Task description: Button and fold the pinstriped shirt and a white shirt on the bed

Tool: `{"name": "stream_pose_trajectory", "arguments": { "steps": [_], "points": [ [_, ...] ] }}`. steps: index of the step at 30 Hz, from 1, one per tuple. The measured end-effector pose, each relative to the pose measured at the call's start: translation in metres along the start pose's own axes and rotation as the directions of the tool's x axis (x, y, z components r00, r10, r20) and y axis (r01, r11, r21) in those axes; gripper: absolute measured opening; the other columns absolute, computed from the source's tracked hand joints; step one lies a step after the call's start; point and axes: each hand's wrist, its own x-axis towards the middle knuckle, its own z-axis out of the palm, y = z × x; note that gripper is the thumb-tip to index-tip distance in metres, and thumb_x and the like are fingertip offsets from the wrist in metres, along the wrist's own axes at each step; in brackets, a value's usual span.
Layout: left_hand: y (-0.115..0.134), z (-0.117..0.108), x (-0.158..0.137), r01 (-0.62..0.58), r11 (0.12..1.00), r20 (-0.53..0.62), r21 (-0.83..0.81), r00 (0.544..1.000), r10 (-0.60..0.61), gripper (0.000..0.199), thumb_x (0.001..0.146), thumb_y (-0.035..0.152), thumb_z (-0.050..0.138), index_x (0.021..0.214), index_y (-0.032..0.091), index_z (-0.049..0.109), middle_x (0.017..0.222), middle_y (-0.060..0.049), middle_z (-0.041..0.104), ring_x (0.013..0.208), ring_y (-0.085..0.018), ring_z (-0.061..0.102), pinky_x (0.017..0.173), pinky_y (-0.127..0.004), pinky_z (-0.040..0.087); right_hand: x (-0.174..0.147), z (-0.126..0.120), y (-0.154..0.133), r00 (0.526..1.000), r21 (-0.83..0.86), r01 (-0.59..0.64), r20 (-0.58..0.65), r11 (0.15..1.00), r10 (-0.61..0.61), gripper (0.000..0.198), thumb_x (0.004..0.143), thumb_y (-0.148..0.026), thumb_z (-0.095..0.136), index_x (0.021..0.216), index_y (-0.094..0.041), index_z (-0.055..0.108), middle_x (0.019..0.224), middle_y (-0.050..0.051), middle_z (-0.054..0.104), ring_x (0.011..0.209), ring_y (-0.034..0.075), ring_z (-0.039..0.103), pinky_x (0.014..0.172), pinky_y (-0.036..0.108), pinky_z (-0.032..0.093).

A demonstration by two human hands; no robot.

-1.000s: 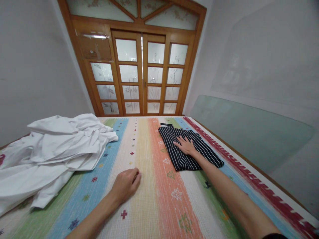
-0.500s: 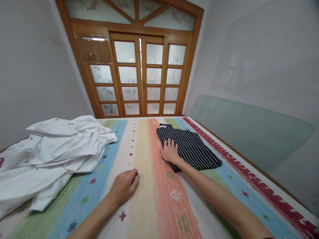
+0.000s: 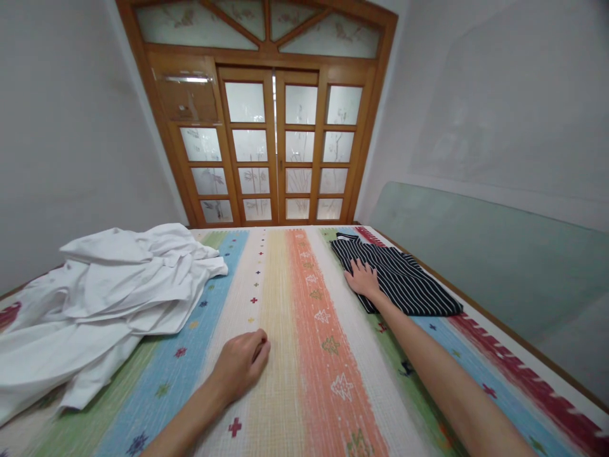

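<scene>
A folded black shirt with white stripes lies flat at the right of the bed, its collar toward the far end. My right hand rests on the shirt's left edge with fingers spread, pressing rather than gripping it. My left hand is curled into a loose fist on the pale stripes of the bedcover, and nothing shows in it. To the left, a crumpled heap of white cloth is spread over the cover, apart from both hands.
Wooden doors with glass panes stand beyond the far end of the bed. Along the right side runs a pale green panel against the wall. Another wall rises at the left.
My right hand has moved to the right, and the folded striped shirt has slid with it toward the bed's right edge. My left hand stays almost in place.
</scene>
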Motion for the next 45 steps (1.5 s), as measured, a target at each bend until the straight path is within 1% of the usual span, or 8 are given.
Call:
{"name": "stream_pose_trajectory", "arguments": {
  "steps": [20,24,28,32,35,36,40,45],
  "points": [
    [0.002,-0.005,0.002,0.028,0.999,0.006,-0.038,1.0,-0.028,0.023,0.093,0.034,0.04,0.083,0.022,0.057,0.07,-0.002,0.066,0.062,-0.016,0.06,0.059,-0.027,0.04,-0.022,0.004,-0.009,0.988,0.006,0.151,0.003,0.988,-0.152,0.08,0.091,-0.067,0.028,0.153,-0.017,0.028,0.16,0.016,0.019,0.144,0.036,0.021,0.115,0.053,0.013],
    [-0.02,-0.017,0.015,0.035,0.999,-0.089,0.028,0.995,-0.033,0.025,0.091,0.033,0.04,0.086,0.021,0.061,0.076,-0.005,0.067,0.069,-0.018,0.061,0.066,-0.029,0.044,-0.025,0.005,-0.011,0.988,0.003,0.155,0.0,0.988,-0.155,0.075,0.093,-0.063,0.027,0.152,-0.017,0.029,0.16,0.017,0.019,0.144,0.036,0.021,0.114,0.053,0.013],
    [-0.059,-0.06,0.043,0.136,0.949,-0.251,0.283,0.966,-0.064,0.023,0.085,0.033,0.045,0.087,0.017,0.062,0.089,-0.012,0.066,0.09,-0.028,0.061,0.083,-0.039,0.046,-0.024,0.006,-0.01,0.989,-0.001,0.15,-0.012,0.989,-0.15,0.073,0.094,-0.061,0.027,0.152,-0.016,0.029,0.16,0.017,0.019,0.145,0.035,0.02,0.114,0.053,0.013],
    [-0.102,-0.123,0.064,0.481,0.762,-0.467,0.433,0.843,-0.267,0.041,0.085,0.034,0.046,0.114,0.006,0.054,0.113,-0.022,0.061,0.107,-0.037,0.054,0.089,-0.05,0.044,-0.025,0.006,-0.011,0.989,-0.005,0.146,-0.022,0.989,-0.146,0.071,0.095,-0.058,0.027,0.153,-0.016,0.028,0.16,0.017,0.02,0.144,0.035,0.02,0.114,0.053,0.013],
    [-0.137,-0.149,0.065,0.732,0.623,-0.553,0.276,0.651,-0.52,0.051,0.084,0.036,0.05,0.122,0.003,0.045,0.116,-0.022,0.059,0.109,-0.037,0.053,0.089,-0.051,0.044,-0.026,0.005,-0.012,0.989,-0.003,0.145,-0.024,0.989,-0.145,0.07,0.096,-0.056,0.028,0.152,-0.016,0.029,0.159,0.017,0.021,0.145,0.035,0.02,0.114,0.053,0.013],
    [-0.148,-0.15,0.063,0.762,0.603,-0.51,0.237,0.626,-0.591,0.047,0.082,0.036,0.052,0.115,0.003,0.048,0.109,-0.021,0.061,0.103,-0.034,0.055,0.085,-0.046,0.047,-0.026,0.004,-0.012,0.989,-0.002,0.145,-0.024,0.989,-0.145,0.069,0.096,-0.056,0.028,0.152,-0.016,0.029,0.159,0.016,0.021,0.145,0.035,0.02,0.114,0.053,0.013],
    [-0.177,-0.133,0.053,0.702,0.677,-0.484,0.221,0.682,-0.548,0.024,0.079,0.025,0.05,0.098,0.01,0.051,0.092,-0.013,0.061,0.09,-0.027,0.056,0.081,-0.037,0.047,-0.026,0.005,-0.012,0.989,0.0,0.142,-0.03,0.99,-0.142,0.069,0.096,-0.056,0.028,0.152,-0.016,0.029,0.159,0.016,0.021,0.144,0.034,0.02,0.114,0.052,0.014],
    [-0.16,-0.116,0.051,0.546,0.807,-0.547,0.225,0.756,-0.359,0.016,0.083,0.027,0.04,0.087,0.016,0.052,0.089,-0.012,0.059,0.089,-0.026,0.053,0.086,-0.04,0.046,-0.027,0.005,-0.013,0.988,-0.01,0.147,-0.037,0.989,-0.148,0.067,0.097,-0.053,0.026,0.152,-0.016,0.029,0.159,0.017,0.022,0.144,0.035,0.021,0.113,0.053,0.014]
  ]
}}
